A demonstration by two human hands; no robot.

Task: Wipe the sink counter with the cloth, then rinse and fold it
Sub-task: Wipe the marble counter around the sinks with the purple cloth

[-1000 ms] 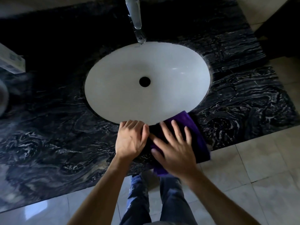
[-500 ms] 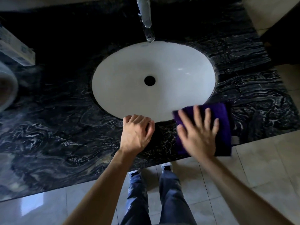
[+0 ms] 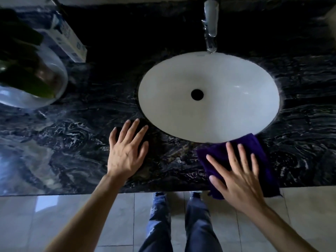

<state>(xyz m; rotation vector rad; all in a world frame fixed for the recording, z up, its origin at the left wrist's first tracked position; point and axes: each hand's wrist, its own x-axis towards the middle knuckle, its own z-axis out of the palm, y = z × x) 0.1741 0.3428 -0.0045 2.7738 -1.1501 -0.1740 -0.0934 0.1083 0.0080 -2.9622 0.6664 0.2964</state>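
My right hand (image 3: 236,171) lies open and flat on the cloth (image 3: 241,157), pressing it to the table (image 3: 76,151) just below the sink (image 3: 209,97); my left hand (image 3: 127,151), open and empty, braces me left of the sink

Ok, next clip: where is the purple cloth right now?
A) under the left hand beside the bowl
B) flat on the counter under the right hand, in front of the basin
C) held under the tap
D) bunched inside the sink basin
B: the purple cloth lies flat on the counter beneath the spread right hand, just in front of the sink basin; the left hand rests on bare stone.
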